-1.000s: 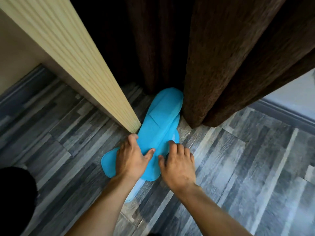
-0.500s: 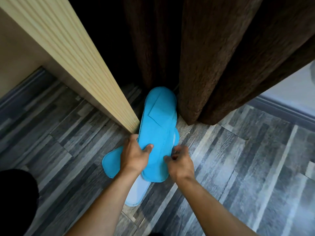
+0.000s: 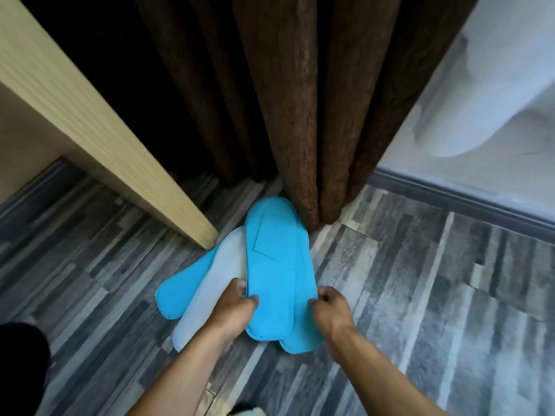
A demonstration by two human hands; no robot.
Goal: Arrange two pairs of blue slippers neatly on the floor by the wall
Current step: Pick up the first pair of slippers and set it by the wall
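My left hand (image 3: 232, 307) pinches the left edge of the top flat bright-blue fabric slipper (image 3: 271, 265), thumb on its upper face and fingers curled under the rim. My right hand (image 3: 330, 310) is closed on the right edge of the stack; whether it grips only the blue slipper underneath (image 3: 303, 340) or the top one too, I cannot tell. That lower slipper pokes out at the near right, its heel rounding past the top one.

The top slipper points away from me, its toe touching the bottom of the heavy brown curtain (image 3: 300, 115) that hangs to the floor at the far side. To its left a pale, whitish sole of an overturned slipper (image 3: 216, 286) fans out, tucked partly under the top one, and further left another blue slipper (image 3: 183, 289) spreads from beneath it, heel toward me.

The corner of the light wooden panel (image 3: 120, 145) stands just beside the far ends of those two left slippers, closing that side tightly. The grey wood-pattern floor (image 3: 420, 295) lies open to the right, running to the dark skirting board (image 3: 465, 199) under the pale wall (image 3: 450, 130). Near left there is also bare floor, beyond a dark shape at the frame's edge.
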